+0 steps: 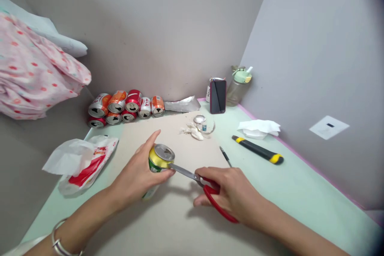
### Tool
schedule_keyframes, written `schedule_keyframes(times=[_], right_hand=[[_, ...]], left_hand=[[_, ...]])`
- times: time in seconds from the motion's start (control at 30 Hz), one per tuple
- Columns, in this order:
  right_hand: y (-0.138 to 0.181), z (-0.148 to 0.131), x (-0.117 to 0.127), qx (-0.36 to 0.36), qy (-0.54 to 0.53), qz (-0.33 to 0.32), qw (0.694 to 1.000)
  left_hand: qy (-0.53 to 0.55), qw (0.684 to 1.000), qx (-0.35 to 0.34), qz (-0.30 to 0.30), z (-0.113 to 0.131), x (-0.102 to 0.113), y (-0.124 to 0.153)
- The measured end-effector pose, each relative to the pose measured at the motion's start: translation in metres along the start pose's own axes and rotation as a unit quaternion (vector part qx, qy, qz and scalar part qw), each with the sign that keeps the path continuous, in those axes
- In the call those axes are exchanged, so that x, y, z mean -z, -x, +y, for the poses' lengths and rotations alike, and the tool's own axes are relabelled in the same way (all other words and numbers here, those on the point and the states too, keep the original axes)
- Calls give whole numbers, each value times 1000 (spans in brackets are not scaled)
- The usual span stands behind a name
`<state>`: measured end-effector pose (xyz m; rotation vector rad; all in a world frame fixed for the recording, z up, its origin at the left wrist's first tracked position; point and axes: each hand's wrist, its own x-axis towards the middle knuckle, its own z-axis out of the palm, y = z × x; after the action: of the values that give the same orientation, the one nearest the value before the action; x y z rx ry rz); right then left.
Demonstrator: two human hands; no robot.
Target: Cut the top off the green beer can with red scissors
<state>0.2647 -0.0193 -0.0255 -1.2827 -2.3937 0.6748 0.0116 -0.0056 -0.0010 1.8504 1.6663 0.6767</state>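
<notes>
In the head view, the work sits in the middle of the bench (300,200), a smooth pale green top partly covered by a flat, matte beige sheet (180,228). The can (162,161) is a thin metal cylinder, shiny yellow above and green below, with a dull silver lid; it is held slightly tilted over the sheet, left of centre. The scissors (184,172) have slim grey steel blades and glossy red looped handles.

Far left, drink cans (133,101) lie stacked in two rows, their round ends facing the near side. Right of them rests a crinkled, silvery metal strip (183,105). A flat, dark phone (218,96) leans upright at the far edge, beside a translucent bottle (238,88). To the right lies a ribbed black-and-yellow cutter (258,150); at left, a crumpled, soft plastic tissue pack (90,164).

The left hand (139,174) curves around the can, thumb on its near side, fingers spread only as wide as its body. The right hand (235,194) has its fingers curled about the red handles. The blades sit close together, their tips touching the can below its rim; whether they pierce it, I cannot tell.
</notes>
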Motion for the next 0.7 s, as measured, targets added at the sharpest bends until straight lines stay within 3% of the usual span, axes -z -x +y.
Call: schedule_keyframes(times=[0.13, 0.2, 0.3, 0.37, 0.43, 0.53, 0.7], right_hand=[[-3, -6, 8, -32, -52, -52, 997], [-3, -6, 7, -40, -54, -60, 996], [-1, -5, 3, -32, -32, -19, 999], [1, -6, 4, -36, -47, -13, 998], [2, -8, 9, -55, -118, -67, 989], [0, -8, 20, -67, -264, -172, 947], [-2, 0, 21, -42, -391, -266, 880]], left_hand=[[113, 990, 62, -64, 12, 4, 3], [98, 992, 61, -51, 13, 3, 3], [35, 999, 38, 7, 11, -1, 3], [44, 998, 36, 10, 9, -1, 3], [98, 993, 45, -49, 7, 1, 3], [161, 975, 32, -149, 4, 8, 2], [204, 945, 3, -255, 1, 17, -1]])
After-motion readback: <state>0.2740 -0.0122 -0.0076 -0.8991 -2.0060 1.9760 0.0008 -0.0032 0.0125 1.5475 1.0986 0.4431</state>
